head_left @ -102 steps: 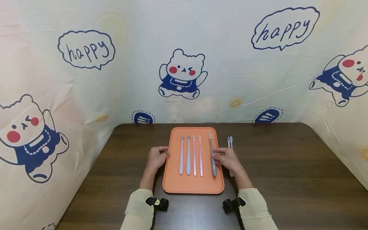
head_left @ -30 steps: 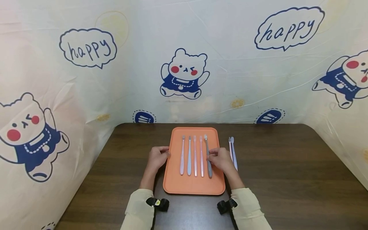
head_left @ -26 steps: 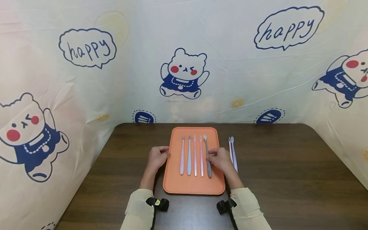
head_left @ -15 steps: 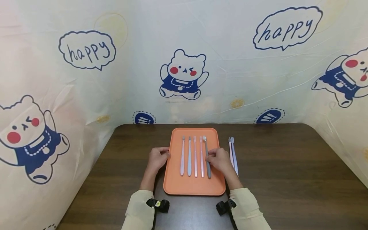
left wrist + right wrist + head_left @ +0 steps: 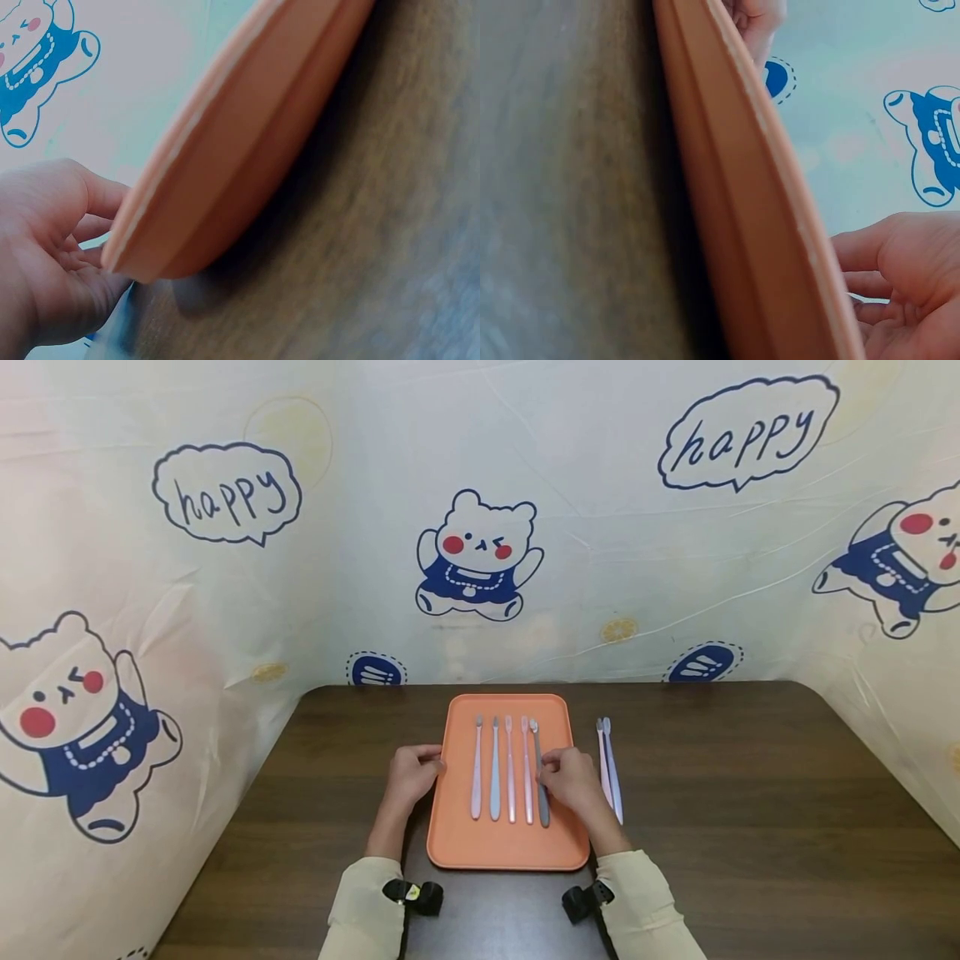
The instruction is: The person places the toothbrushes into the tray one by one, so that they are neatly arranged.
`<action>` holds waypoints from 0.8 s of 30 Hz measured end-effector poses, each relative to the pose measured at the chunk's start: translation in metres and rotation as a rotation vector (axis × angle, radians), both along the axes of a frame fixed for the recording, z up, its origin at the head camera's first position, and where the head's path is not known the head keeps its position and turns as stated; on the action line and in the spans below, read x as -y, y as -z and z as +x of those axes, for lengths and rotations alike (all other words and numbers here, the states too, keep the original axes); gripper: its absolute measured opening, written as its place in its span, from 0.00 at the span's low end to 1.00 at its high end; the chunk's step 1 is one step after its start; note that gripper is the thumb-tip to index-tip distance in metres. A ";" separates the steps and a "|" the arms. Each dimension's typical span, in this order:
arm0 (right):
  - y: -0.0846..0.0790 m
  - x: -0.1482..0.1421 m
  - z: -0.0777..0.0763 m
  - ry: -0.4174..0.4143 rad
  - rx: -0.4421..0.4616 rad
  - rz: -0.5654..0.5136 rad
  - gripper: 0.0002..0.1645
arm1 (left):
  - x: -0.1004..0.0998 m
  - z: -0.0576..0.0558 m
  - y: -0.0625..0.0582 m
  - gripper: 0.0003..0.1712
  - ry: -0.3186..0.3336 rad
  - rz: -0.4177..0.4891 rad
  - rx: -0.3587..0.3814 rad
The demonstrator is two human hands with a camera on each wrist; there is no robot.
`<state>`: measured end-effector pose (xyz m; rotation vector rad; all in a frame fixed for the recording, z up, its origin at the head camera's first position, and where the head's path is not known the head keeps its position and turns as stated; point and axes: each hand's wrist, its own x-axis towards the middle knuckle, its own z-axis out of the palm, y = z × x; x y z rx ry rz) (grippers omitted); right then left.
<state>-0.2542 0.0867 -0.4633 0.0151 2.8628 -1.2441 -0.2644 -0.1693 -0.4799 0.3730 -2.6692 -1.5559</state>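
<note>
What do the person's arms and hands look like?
The left hand and right hand are bare. The left sleeve and right sleeve are cream. There's a chunky black left wrist camera, with a small yellowish mark, and a black right wrist camera.

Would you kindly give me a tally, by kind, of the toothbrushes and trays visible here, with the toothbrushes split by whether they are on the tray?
Toothbrushes on the tray: 5
Toothbrushes beside the tray: 2
Trays: 1
Total: 8
</note>
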 end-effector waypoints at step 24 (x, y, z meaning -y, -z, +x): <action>0.001 -0.001 0.001 -0.003 -0.063 0.048 0.07 | 0.001 0.000 0.000 0.19 -0.002 -0.002 -0.010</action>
